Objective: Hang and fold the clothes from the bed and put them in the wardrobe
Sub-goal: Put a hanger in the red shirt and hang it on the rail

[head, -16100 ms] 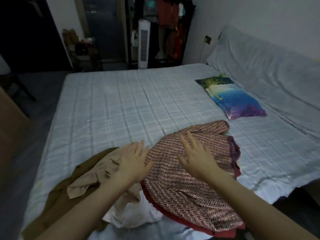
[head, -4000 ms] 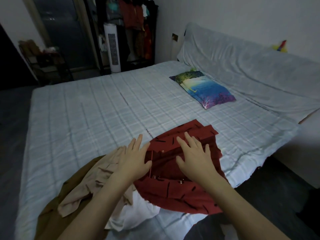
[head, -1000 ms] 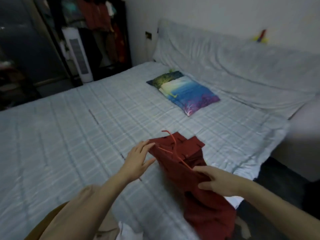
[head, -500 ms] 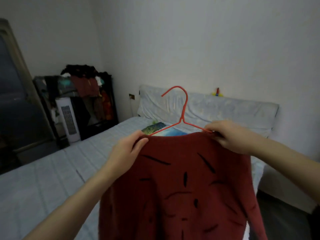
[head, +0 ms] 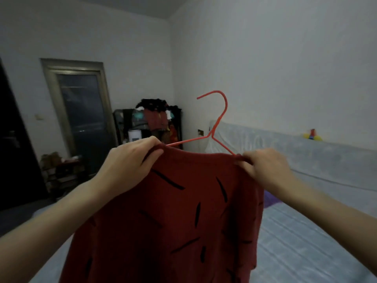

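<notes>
Hanging step, judged nearly done: centre frame, left hand [head: 130, 160] and right hand [head: 265, 168] each pinch a shoulder of the red dash-patterned garment [head: 173, 221] over the red wire hanger [head: 219, 119], held above the bed [head: 306, 252]; next, carry to the clothes-filled open wardrobe rack [head: 151, 127], centre background.
</notes>
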### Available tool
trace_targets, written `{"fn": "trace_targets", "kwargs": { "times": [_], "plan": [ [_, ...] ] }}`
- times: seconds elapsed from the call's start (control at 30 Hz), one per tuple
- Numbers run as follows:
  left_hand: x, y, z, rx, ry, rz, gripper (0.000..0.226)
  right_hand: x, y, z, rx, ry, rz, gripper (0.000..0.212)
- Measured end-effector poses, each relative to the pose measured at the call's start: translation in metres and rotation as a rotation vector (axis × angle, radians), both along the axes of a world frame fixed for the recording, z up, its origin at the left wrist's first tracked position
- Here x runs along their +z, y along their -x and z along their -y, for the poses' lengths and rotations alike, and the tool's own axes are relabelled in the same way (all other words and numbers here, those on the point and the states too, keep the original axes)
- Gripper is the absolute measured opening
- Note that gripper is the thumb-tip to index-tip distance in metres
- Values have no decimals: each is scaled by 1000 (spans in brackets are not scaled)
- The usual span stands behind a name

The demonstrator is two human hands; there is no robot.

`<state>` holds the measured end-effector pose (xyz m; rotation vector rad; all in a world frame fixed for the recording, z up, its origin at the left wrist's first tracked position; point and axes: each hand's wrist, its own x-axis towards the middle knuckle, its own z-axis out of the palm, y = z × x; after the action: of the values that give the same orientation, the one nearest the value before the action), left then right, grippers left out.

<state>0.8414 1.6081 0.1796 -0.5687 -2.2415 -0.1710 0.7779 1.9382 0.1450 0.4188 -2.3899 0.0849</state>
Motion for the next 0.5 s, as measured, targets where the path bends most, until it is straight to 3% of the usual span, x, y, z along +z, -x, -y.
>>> {"fn": "trace_targets", "kwargs": {
  "times": [0.07, 0.23, 0.5],
  "plan": [
    [-3, -10, 14, 60, -6, 28, 29, -5, 12, 17, 126, -2, -56, 23],
    [-17, -56, 43, 288, 82, 13, 34, -15, 38, 73, 373, -48, -194, 25],
    [-29, -150, 65, 600, 109, 294, 37, -18, 42, 168, 559, -157, -196, 21]
  ]
}}
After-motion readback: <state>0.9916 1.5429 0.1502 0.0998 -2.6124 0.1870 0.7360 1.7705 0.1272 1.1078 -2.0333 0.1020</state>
